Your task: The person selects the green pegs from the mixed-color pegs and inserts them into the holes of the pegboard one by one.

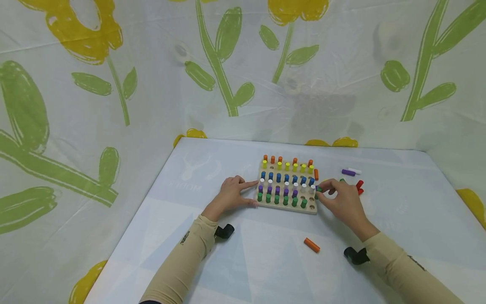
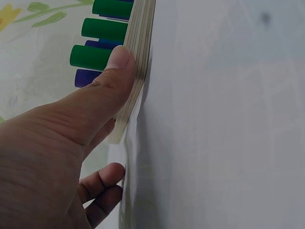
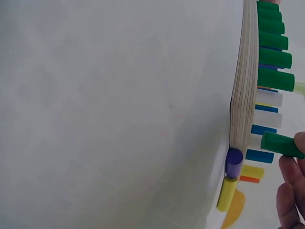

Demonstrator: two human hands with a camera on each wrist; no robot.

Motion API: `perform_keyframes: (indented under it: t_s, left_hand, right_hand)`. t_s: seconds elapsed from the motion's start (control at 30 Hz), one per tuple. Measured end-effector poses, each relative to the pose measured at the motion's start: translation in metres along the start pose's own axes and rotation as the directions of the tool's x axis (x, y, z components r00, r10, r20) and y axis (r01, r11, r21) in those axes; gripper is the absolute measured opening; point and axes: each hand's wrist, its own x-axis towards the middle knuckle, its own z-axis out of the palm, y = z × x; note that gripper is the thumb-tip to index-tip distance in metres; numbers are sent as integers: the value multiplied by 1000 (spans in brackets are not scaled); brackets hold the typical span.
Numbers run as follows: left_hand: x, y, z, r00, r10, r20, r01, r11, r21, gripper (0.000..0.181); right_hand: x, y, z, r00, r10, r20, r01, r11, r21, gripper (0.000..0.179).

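Note:
A wooden pegboard [image 1: 290, 207] holds rows of orange, yellow, blue, white, purple and green pegs. At its left side, my left hand [image 1: 230, 193] touches the edge with extended index finger and thumb; the left wrist view puts the thumb [image 2: 119, 59] against the board's side, near a green peg [image 2: 90, 57]. By the right edge, my right hand [image 1: 343, 202] pinches a loose green peg [image 3: 279, 143] between thumb and fingers. That peg is held above the board's near right part, where the green row has an open hole [image 1: 312, 207].
Loose pegs lie right of the board: orange [image 1: 316, 174], purple [image 1: 348, 172], white [image 1: 355, 170] and red [image 1: 359, 184], some others partly hidden behind my right hand. Another orange peg [image 1: 311, 245] lies in front. A flower-patterned curtain [image 1: 152, 105] surrounds the table [image 1: 265, 261].

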Motion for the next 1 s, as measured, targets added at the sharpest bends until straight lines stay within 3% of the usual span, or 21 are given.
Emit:
perform_keyframes:
  t_s: [1.0]
  left_hand:
    - [0,1,-1,1000,-15,16,15,1000,5,81]
  right_hand:
    - [-14,-7,2,996,-32,87,31,999,15,22]
